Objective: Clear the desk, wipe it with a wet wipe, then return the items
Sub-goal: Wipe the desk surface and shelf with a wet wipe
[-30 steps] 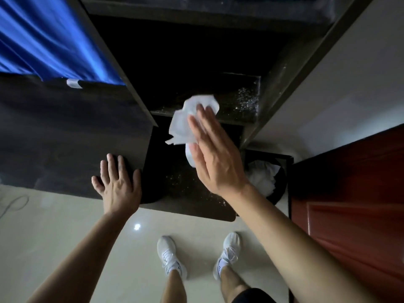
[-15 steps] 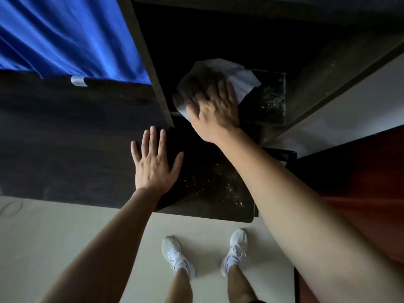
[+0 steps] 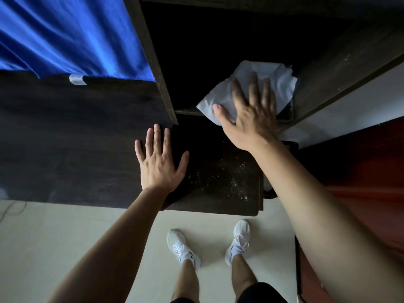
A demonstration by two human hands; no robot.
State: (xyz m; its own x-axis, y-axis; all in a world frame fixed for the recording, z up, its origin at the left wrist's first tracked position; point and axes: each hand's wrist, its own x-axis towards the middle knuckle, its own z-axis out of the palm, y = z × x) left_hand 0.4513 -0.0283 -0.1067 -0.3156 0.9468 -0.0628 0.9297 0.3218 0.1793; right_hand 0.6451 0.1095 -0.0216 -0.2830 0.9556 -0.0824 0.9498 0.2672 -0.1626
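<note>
Dark wood is filling most of what I am seeing: the desk top (image 3: 72, 138) is stretching across the left and centre, with a recessed shelf (image 3: 286, 110) sitting at its far right under a deep shadowed opening; a blue curtain (image 3: 65, 33) is hanging at the upper left, its hem touching the back of the desk beside a small strip of tape (image 3: 77, 79); pale floor (image 3: 54, 248) is running along the bottom, and a red-brown door (image 3: 360, 171) is showing at the right edge.

I am watching the left hand (image 3: 160, 162) lying flat on the desk top, palm down, fingers spread apart and gripping nothing; just right of it, pale specks (image 3: 227, 180) are scattered over the near right corner of the desk.

The right hand (image 3: 251, 112) is pressing flat on the wet wipe (image 3: 277, 84), fingers splayed and extended rather than curled, so it is pinning the cloth under the palm, not clenching it; the fingers are looking blurred. The wipe is lying spread and crumpled on the shelf, its near corner overhanging the shelf's front edge toward the desk.

Below, two white shoes (image 3: 183, 248) are standing on the floor, close to the desk's front edge.
</note>
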